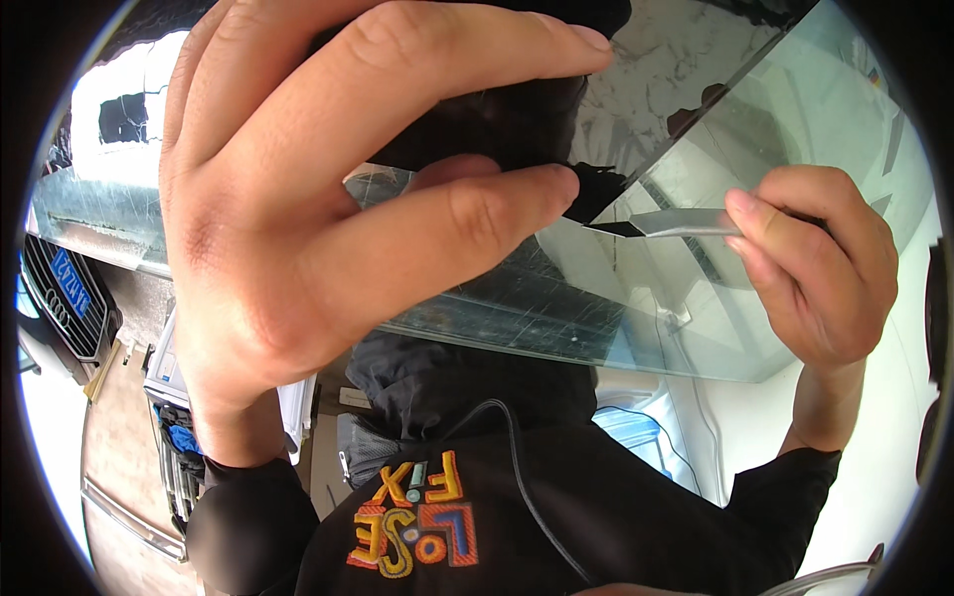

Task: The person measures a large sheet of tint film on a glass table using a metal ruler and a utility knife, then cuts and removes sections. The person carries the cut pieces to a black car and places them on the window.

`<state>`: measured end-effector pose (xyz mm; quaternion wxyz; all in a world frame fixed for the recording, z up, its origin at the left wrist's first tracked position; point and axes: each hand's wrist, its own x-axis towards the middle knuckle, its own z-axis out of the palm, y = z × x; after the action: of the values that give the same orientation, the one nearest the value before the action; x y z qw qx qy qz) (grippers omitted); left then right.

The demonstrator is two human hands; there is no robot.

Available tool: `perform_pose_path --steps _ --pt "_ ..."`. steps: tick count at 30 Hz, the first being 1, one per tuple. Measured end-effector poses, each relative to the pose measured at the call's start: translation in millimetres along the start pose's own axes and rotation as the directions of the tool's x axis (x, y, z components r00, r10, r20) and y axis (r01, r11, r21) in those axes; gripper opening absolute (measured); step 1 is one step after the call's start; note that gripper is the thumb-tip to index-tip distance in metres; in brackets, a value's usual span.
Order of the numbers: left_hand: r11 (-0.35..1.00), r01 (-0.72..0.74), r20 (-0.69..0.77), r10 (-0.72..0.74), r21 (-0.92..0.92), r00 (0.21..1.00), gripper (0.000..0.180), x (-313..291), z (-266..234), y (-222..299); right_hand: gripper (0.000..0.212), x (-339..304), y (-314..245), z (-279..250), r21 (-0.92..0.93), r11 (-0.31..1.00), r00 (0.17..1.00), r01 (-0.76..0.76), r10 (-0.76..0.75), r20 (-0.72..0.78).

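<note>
Left hand [298, 219] is up close, pinching a dark film [497, 129] peeling off the glass pane [556, 298]. Right hand [820, 268] is closed around a thin metal blade [671, 223] at the film's edge. Film looks floppy and tear-prone, so I'd grip near the corner.

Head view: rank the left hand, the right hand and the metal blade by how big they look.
1. left hand, though it is nearest the camera, so true size is unsure
2. right hand
3. metal blade
</note>
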<state>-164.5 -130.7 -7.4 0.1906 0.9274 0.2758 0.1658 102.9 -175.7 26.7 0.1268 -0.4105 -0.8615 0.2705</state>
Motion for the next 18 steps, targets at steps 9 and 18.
perform_pose_path --steps 9,18 --pt "1.000 0.003 0.004 -0.003 -0.010 1.000 0.035 1.9 0.1 0.7 0.032 3.4 2.4 -3.2 -0.032 0.999 0.998 0.042 -0.041 0.043" --pt "1.000 0.004 0.035 -0.004 -0.015 0.999 0.036 -0.1 -1.9 -4.8 0.029 8.0 2.4 -10.1 -0.017 1.000 0.991 0.015 -0.012 0.133"
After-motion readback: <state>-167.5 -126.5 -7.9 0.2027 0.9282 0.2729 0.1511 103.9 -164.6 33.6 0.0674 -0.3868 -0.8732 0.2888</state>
